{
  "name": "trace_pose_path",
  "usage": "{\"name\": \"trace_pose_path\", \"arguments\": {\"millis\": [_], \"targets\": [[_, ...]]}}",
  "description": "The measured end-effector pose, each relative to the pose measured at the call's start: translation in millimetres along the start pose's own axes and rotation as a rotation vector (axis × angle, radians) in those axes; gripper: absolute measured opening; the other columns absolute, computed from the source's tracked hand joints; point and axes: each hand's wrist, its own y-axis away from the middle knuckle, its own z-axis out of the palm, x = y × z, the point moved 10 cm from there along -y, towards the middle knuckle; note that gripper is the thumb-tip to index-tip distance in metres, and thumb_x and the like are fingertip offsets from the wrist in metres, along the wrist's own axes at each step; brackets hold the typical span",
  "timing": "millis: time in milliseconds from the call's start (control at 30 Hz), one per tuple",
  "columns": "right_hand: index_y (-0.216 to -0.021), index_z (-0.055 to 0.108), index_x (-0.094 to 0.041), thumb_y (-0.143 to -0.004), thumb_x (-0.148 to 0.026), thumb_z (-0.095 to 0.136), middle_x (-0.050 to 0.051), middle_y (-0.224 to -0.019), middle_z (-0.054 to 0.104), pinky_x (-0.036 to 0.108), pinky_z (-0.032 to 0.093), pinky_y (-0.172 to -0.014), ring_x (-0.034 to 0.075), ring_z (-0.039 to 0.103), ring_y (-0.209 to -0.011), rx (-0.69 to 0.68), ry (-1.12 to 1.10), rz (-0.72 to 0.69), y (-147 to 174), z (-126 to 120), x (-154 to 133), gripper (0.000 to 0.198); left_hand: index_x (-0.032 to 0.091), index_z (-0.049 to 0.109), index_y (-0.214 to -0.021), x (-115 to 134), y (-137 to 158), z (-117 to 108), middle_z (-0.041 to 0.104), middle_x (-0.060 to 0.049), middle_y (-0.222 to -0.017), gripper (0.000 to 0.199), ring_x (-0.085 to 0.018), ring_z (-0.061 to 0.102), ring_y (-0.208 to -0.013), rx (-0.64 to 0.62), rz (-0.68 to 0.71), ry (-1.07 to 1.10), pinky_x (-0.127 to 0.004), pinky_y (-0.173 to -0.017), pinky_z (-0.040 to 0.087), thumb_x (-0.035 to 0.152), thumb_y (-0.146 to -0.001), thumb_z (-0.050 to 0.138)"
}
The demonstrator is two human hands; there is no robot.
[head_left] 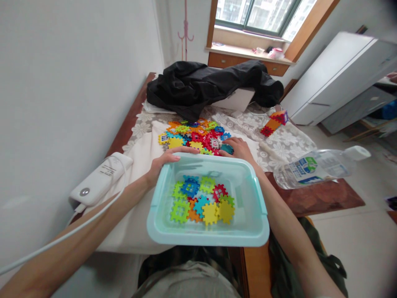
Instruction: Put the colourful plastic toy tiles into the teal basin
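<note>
A pale mint plastic tub [259, 231] is in front of me, tilted toward me. Several toothed interlocking building pieces lie in its bottom, among them a yellow piece [210, 213], a blue window piece [190, 188] and a red window piece [220, 192]. My left hand [167, 159] grips the tub's far left corner, thumb on the rim and fingers along the far side. Beyond the far rim, my right hand [238, 149] is closed around a dark teal building piece [227, 148] at the edge of a colourful pile of building pieces [195, 134].
A clear water bottle [316, 167] stands right of my right arm. A white power bank [102, 178] with a cable lies at the left. Farther back are a joined red-orange block shape [274, 123] and a black cloth [211, 82] over a white box [235, 99].
</note>
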Motion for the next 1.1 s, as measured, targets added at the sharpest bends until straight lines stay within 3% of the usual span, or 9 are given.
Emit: {"name": "trace_pose_path", "arguments": {"millis": [167,267,433,700,933,1100], "targets": [[-0.115,0.081,-0.023,-0.097,-0.042,0.074,0.012,-0.123,0.077,0.05,0.05,-0.105,0.034,0.069,-0.115,-0.038,0.015,0.025,0,0,10,0.028,0.015,0.087,-0.106,8,-1,-6,0.082,-0.01,-0.104,0.039,-0.026,0.075,-0.091,0.069,0.071,-0.055,-0.03,-0.079,0.061,0.031,-0.074,0.07],[-0.111,0.082,-0.021,-0.098,-0.039,0.071,0.013,-0.12,0.077,0.047,0.052,-0.103,0.033,0.069,-0.113,-0.018,0.017,0.005,-1,-3,11,0.024,0.015,0.087,-0.106,8,-1,-5,0.082,-0.009,-0.103,0.038,-0.025,0.075,-0.089,0.067,0.07,-0.06,-0.031,-0.079,0.061,0.031,-0.076,0.069],[-0.11,0.083,-0.022,-0.104,-0.048,0.062,0.013,-0.115,0.076,0.043,0.053,-0.099,0.03,0.07,-0.108,-0.016,-0.034,-0.013,-1,-5,12,0.034,0.015,0.085,-0.108,7,0,-2,0.082,-0.01,-0.104,0.039,-0.026,0.075,-0.09,0.051,0.058,-0.047,-0.033,-0.079,0.061,0.031,-0.076,0.069],[-0.13,0.079,-0.023,-0.1,-0.053,0.069,0.015,-0.126,0.074,0.046,0.052,-0.101,0.033,0.068,-0.115,-0.129,-0.011,-0.09,3,2,15,0.043,0.015,0.085,-0.108,8,1,-2,0.082,-0.011,-0.106,0.039,-0.027,0.075,-0.093,0.055,0.063,-0.065,-0.033,-0.081,0.061,0.03,-0.076,0.069],[-0.111,0.081,-0.023,-0.102,-0.044,0.064,0.012,-0.113,0.077,0.044,0.052,-0.095,0.031,0.069,-0.105,-0.088,-0.004,-0.028,0,1,21,0.028,0.014,0.085,-0.108,10,1,-1,0.081,-0.012,-0.105,0.039,-0.027,0.075,-0.09,0.041,0.077,-0.07,-0.035,-0.08,0.061,0.03,-0.077,0.068],[-0.136,0.073,-0.027,-0.103,-0.05,0.064,0.013,-0.131,0.074,0.05,0.049,-0.103,0.034,0.063,-0.12,-0.146,-0.01,-0.072,5,3,6,0.041,0.014,0.085,-0.108,9,1,-1,0.082,-0.011,-0.105,0.039,-0.027,0.075,-0.089,0.043,0.063,-0.063,-0.033,-0.078,0.06,0.03,-0.077,0.069]]}}
